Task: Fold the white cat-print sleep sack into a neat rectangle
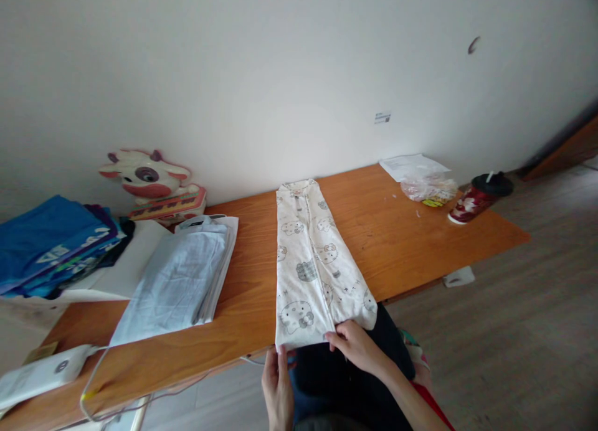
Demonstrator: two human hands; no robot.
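Both hands at the near hem of a baby sleepsuit.
My left hand (276, 381) and right hand (355, 345) each grip the bottom edge of the printed sleepsuit (308, 263), folded long and narrow, lying flat on the table (397, 232), hem overhanging the near edge. Folded shirts (180, 275) lie to the left.
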